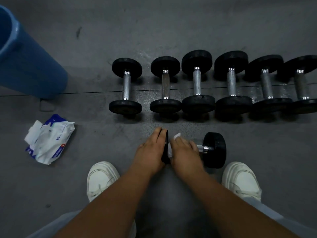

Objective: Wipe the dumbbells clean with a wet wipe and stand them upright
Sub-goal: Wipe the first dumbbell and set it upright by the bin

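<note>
A small black dumbbell (215,150) lies on its side on the floor between my feet, its chrome handle pointing left-right. My left hand (151,150) grips its left end plate. My right hand (184,152) is wrapped round the handle with a white wet wipe (176,135) under the fingers; bits of the wipe stick out near the left plate. Several more black dumbbells (198,83) lie in a row on the floor just beyond, handles pointing away from me.
A blue bin (29,66) stands at the far left. A white and blue wet-wipe pack (51,138) lies on the grey floor at left. My white shoes (101,177) flank the dumbbell I hold.
</note>
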Action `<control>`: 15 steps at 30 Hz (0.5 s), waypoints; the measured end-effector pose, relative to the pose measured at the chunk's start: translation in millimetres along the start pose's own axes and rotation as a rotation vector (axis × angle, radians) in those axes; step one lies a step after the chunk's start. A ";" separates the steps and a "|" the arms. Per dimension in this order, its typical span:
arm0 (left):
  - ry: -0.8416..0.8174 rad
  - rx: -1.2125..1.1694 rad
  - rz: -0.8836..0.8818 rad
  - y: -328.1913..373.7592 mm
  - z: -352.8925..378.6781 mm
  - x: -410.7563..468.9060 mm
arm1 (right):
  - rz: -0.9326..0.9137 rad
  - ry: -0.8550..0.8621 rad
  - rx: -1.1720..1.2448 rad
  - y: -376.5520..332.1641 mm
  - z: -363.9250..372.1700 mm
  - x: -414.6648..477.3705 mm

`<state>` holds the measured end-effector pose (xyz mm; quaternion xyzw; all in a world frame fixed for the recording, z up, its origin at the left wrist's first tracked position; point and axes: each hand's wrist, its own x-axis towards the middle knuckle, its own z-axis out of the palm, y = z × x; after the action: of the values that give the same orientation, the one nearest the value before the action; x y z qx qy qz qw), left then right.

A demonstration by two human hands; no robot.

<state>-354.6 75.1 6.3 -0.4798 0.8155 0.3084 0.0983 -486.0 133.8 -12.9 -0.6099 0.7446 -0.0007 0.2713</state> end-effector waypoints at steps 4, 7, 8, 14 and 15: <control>-0.004 0.004 0.002 0.6 -1.7 0.0 | -0.059 0.038 -0.057 -5.6 20.1 -31.6; -0.010 0.013 -0.004 0.3 -1.1 1.4 | -0.062 -0.015 -0.096 0.1 13.9 0.5; -0.010 0.017 -0.007 -0.3 -0.3 2.1 | -0.030 -0.034 -0.111 -0.4 10.1 11.7; 0.006 0.012 -0.013 -3.9 6.0 2.2 | 0.005 0.002 -0.138 -10.0 19.0 -18.1; -0.002 0.014 -0.017 -4.0 6.3 2.5 | -0.006 -0.039 -0.140 -7.8 11.1 -4.3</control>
<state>-353.4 75.6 -1.5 -0.4859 0.8133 0.3024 0.1049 -474.0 139.3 -18.0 -0.6295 0.7356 0.0625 0.2422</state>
